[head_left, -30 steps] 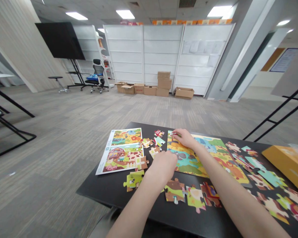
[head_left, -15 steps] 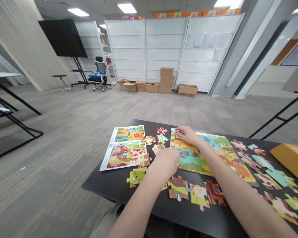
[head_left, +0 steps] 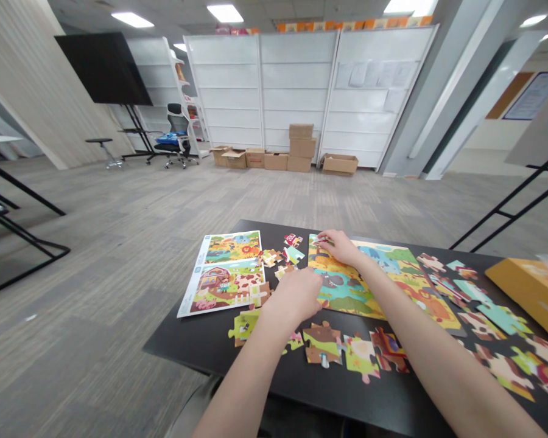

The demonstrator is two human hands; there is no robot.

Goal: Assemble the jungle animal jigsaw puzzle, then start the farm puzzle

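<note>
My right hand (head_left: 340,246) pinches a small puzzle piece (head_left: 320,241) over the upper left corner of the animal puzzle (head_left: 347,292), which lies assembled with a hippo, an elephant and a lion on it. At the puzzle's left edge my left hand (head_left: 299,295) is curled downward, its fingers closed; the back of the hand hides whatever is in them. Loose pieces lie close to it, among them a fence piece (head_left: 258,295), a green piece (head_left: 244,327) and a brown-and-green piece (head_left: 323,344). A printed picture sheet (head_left: 192,286) with two scenes lies left of the hands.
The black table (head_left: 173,340) holds more loose pieces on the right, such as a light-blue one (head_left: 505,318). A yellow box (head_left: 530,292) stands at the right edge. Cardboard boxes (head_left: 300,149) line the white shelving (head_left: 296,79) behind, beyond the carpeted floor.
The whole view has shifted slightly left as the camera turned. My two hands keep nearly the same places over the puzzle and the loose pieces.
</note>
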